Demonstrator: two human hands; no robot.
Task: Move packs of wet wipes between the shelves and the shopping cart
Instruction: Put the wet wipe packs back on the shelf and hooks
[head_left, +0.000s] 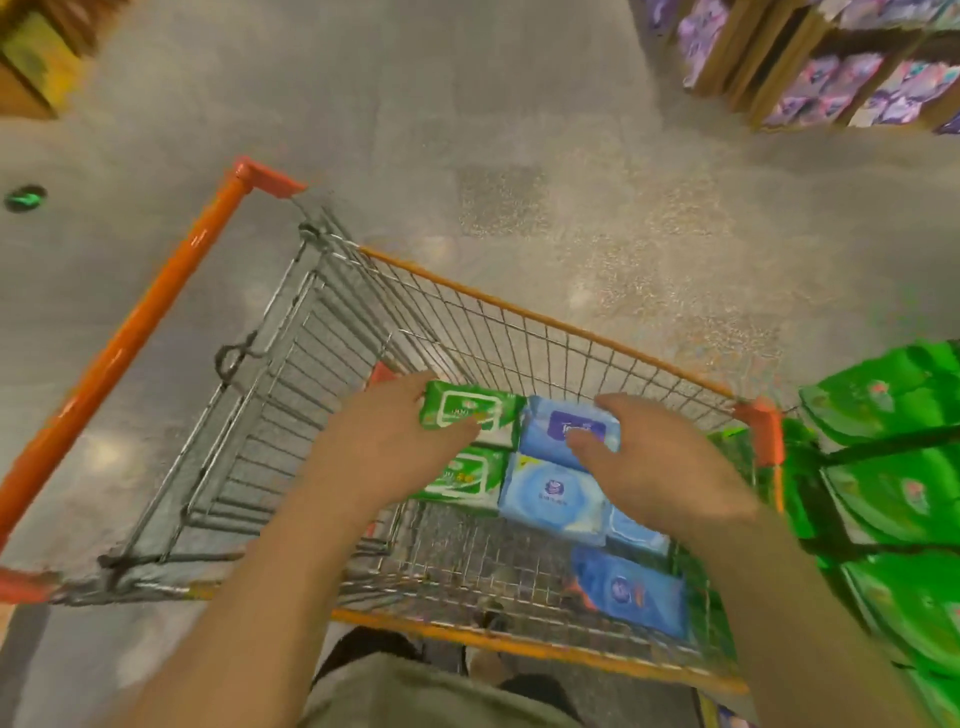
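Over the shopping cart (545, 322), the left hand (384, 447) clamps a green pack (467, 413) by its edges; the right hand (660, 467) pinches a blue pack (563, 434) (soft, probably squashy, slick film). Edge grips look safest.

Pack (470, 413) labels too blurred for reading

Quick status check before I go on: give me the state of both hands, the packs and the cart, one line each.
Left hand: grips a green pack over the cart.
Right hand: grips a blue pack over the cart.
Second green pack: lying flat in the cart.
Other blue packs: lying in the cart.
Cart: standing on the floor, partly loaded.
Shelf packs: stacked green, right of the cart.
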